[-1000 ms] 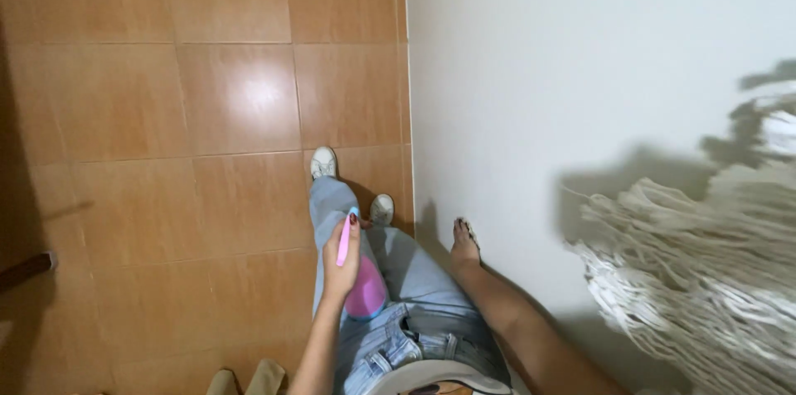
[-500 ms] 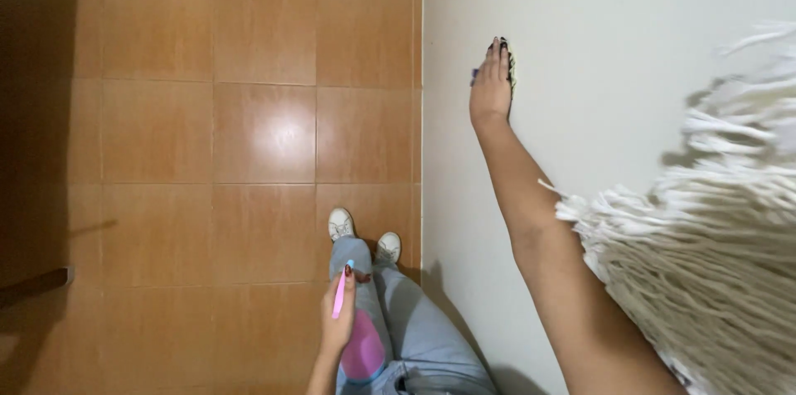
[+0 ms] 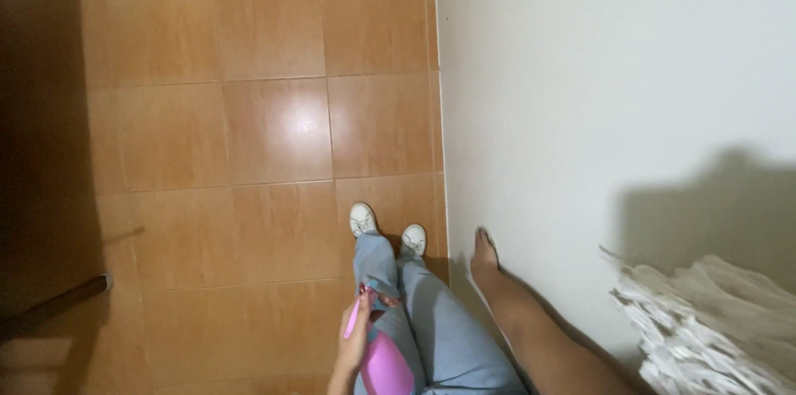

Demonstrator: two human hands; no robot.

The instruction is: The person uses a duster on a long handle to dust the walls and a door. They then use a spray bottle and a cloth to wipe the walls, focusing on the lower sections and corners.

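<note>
- While the person stands on the tiled floor (image 3: 274,138), the left hand (image 3: 356,341) grips a pink spray bottle (image 3: 383,366) low against the jeans (image 3: 448,329).
- Right hand (image 3: 483,254) lies flat, fingers together, on the white wall (image 3: 597,88).
- White mop strands (image 3: 705,329) hang near right.

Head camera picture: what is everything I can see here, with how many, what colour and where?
Floor tiles: many, glossy orange-brown, left and centre.
Wall: one, white, right side.
Fringed cord hanging: one, off-white, lower right, against the wall.
Dark bar-like object: one, left edge, too shadowed to tell.
Pink spray bottle: one, bottom centre, in the left hand.
Shoes: two, white, on the tiles by the wall.
Trousers: one pair, grey-blue.
Left hand: holds the bottle.
Right hand: against the wall, holding nothing.
</note>
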